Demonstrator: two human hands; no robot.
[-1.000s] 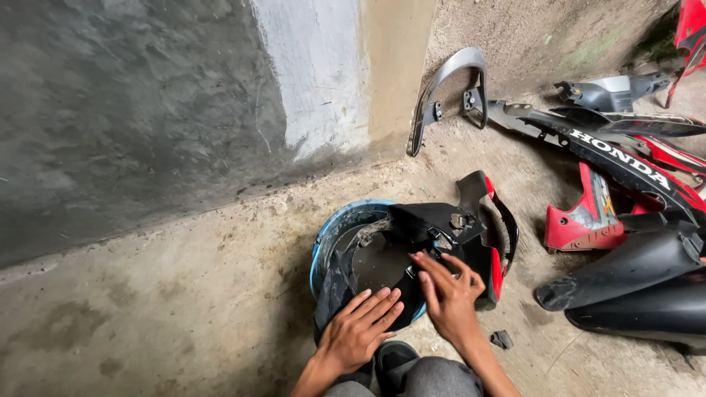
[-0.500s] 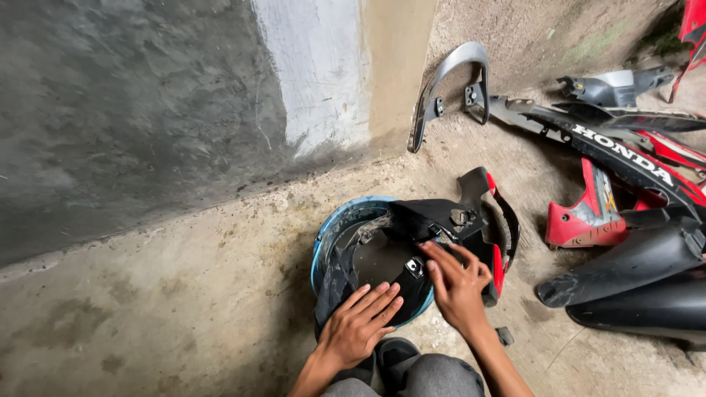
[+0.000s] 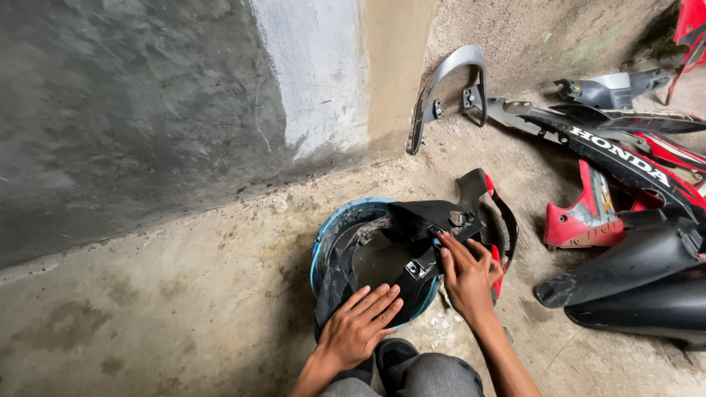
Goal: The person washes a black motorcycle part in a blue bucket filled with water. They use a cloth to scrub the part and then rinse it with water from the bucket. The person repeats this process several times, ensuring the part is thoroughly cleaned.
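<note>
since a second ago the right hand has shifted up the black fairing panel. its fingers lie open on the panel's edge, gripping nothing; the left hand presses flat, steadying it over the blue basin on the floor.

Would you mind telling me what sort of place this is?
Probably an informal motorbike repair spot: stripped fairing panels and a grab rail lie on a bare concrete floor beside a rough wall.

red panel cut off at top-right edge, basin mostly covered by black fairing
</note>
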